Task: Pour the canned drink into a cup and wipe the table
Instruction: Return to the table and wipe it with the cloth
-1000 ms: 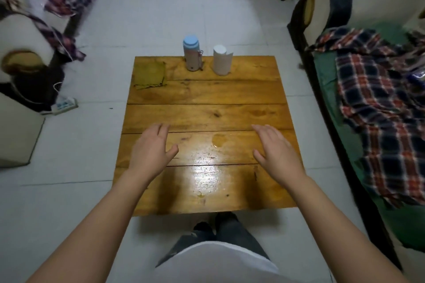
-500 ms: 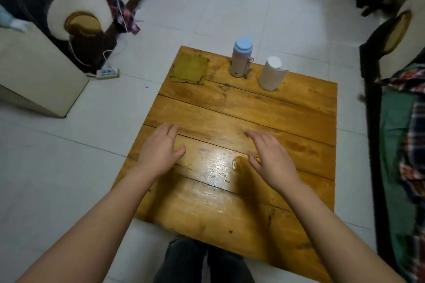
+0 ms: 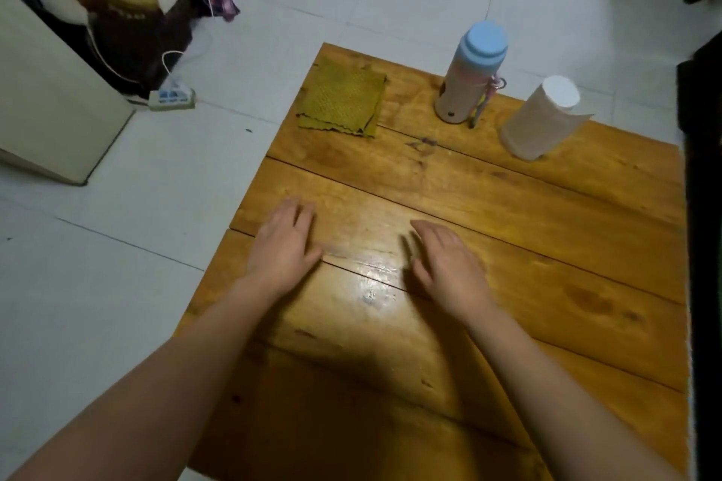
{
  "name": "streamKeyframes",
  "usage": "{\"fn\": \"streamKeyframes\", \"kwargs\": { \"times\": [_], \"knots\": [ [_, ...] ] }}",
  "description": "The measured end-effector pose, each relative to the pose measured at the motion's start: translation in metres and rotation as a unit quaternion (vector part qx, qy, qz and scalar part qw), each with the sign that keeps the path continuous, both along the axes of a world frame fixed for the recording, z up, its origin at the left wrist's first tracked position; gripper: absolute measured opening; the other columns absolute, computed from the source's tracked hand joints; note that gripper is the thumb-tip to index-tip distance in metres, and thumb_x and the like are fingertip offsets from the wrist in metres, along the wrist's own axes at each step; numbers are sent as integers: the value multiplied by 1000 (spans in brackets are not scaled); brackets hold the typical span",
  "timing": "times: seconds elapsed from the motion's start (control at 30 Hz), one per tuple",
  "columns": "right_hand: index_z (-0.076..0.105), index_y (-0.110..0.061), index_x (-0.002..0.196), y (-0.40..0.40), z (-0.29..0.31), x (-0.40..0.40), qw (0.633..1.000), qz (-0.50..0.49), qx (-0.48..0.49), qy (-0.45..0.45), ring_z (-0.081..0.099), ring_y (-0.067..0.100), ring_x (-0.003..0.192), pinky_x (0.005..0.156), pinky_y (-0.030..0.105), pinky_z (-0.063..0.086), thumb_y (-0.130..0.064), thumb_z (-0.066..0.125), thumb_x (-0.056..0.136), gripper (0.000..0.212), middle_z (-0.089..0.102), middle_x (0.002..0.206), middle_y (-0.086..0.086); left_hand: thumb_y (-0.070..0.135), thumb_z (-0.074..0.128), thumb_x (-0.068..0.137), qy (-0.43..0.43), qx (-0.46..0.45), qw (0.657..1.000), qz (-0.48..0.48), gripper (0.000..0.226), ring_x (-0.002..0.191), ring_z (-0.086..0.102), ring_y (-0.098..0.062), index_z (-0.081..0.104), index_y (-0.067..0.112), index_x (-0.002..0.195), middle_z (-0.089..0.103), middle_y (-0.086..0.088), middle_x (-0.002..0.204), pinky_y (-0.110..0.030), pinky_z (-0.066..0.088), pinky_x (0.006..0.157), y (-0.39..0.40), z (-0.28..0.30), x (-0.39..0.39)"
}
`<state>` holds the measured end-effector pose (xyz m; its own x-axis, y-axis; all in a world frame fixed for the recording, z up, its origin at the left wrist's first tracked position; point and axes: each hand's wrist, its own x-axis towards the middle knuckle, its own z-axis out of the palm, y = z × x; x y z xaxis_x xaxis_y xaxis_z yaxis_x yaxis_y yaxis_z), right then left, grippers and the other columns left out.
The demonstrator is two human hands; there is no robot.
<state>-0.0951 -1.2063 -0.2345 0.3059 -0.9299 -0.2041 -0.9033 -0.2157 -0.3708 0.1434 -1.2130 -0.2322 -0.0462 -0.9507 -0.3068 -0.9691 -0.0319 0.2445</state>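
Observation:
A low wooden table (image 3: 547, 215) fills the middle of the view. At its far edge stand a pale bottle with a light blue lid (image 3: 470, 74) and, to its right, a white cup (image 3: 541, 119). A folded yellow-green cloth (image 3: 344, 100) lies flat at the far left corner. My left hand (image 3: 283, 242) and my right hand (image 3: 445, 266) hover palm down over the table's middle, fingers straight, holding nothing. Both are well short of the bottle, cup and cloth.
A white power strip (image 3: 172, 98) with a cable lies on the tiled floor left of the table. A beige box (image 3: 50, 109) and a padded seat stand further left. A dark sofa edge (image 3: 703, 207) runs along the table's right side.
The view has swung left and moved closer to the table, which now looks skewed. My hands have come nearer to each other and stay open over the table.

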Motion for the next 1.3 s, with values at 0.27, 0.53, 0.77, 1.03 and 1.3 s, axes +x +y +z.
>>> {"fn": "streamKeyframes", "kwargs": {
  "times": [0.27, 0.53, 0.77, 1.03, 1.3],
  "knots": [
    [35, -11, 138, -103, -14, 47, 996, -54, 4, -76, 40, 26, 127, 104, 33, 31, -22, 53, 90, 52, 44, 139, 11, 42, 40, 95, -2, -40, 999, 10, 65, 145, 6, -25, 13, 17, 148, 9, -10, 157, -37, 6, 117, -68, -34, 26],
    [40, -8, 133, -200, -26, 87, 949, -250, 53, -185, 53, 28, 114, 94, 41, 44, -25, 55, 91, 48, 54, 128, 13, 42, 37, 96, -7, -42, 999, -1, 61, 145, 8, -27, 16, 16, 147, 13, -14, 155, -39, 8, 117, -107, -59, 46],
    [49, 0, 114, -235, -39, 103, 927, -333, 80, -153, 55, 32, 100, 79, 38, 45, -33, 58, 88, 43, 59, 108, 14, 38, 41, 95, -9, -57, 998, -18, 59, 144, 13, -29, 25, 11, 145, 18, -17, 154, -40, 11, 116, -113, -71, 51],
    [33, -15, 54, -247, -50, 117, 891, -386, 115, -208, 35, 18, 50, 47, 29, 27, -25, 69, 78, 44, 37, 55, 1, 42, 37, 87, -29, -66, 997, -26, 58, 126, 48, -37, 50, 5, 129, 50, -23, 134, -45, 40, 100, -114, -73, 52],
    [35, -21, 66, -239, -39, 122, 825, -377, 121, -404, 36, 19, 68, 63, 31, 28, -15, 60, 77, 28, 37, 73, 9, 37, 40, 96, 13, -64, 997, -30, 58, 145, 11, -27, 23, 11, 146, 18, -14, 155, -37, 12, 116, -107, -71, 52]
  ]
}}
